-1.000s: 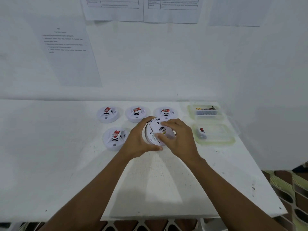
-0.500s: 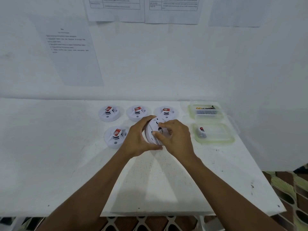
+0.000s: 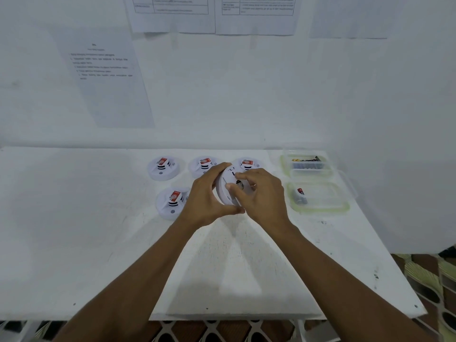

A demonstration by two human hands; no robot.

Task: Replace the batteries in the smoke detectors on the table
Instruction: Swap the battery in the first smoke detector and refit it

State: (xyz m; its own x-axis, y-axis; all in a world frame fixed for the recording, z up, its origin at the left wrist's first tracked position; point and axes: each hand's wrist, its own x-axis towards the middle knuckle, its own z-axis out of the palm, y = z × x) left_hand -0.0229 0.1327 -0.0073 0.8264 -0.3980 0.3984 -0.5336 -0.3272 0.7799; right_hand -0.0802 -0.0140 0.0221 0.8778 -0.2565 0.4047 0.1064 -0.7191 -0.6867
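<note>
Nearest to us, at the bottom of the frame, two bare forearms cross the white table [image 3: 98, 243] and meet at frame centre. The left hand [image 3: 204, 198] grips the round white plastic smoke detector [image 3: 225, 191] by its rim, with the fingers curled over the top edge and the thumb under the lower edge. The disc is lifted and stands almost on edge, and its flat back is turned to the right of the frame. That back faces the right hand [image 3: 264, 196], whose fingers are curled. Its thumb and forefinger are set either side of the dark recess [image 3: 238, 185] in the back. We cannot tell whether they already pinch anything inside it.

We judge that the next move turns on this relation. The recess lies directly between the right fingertips, so the right hand is the nearer one to work it while the left only steadies.

Just left of the hands lies a white smoke detector with a red-labelled block on top [image 3: 171, 202]. Right of centre sits a clear plastic tub with a pale green rim [image 3: 320, 209], holding one red-capped battery [image 3: 299, 195]. Farther back, a row of three more white detectors [image 3: 162, 167] runs along the table. A second clear tub of dark batteries [image 3: 307, 166] stands at the far right of that row.
</note>
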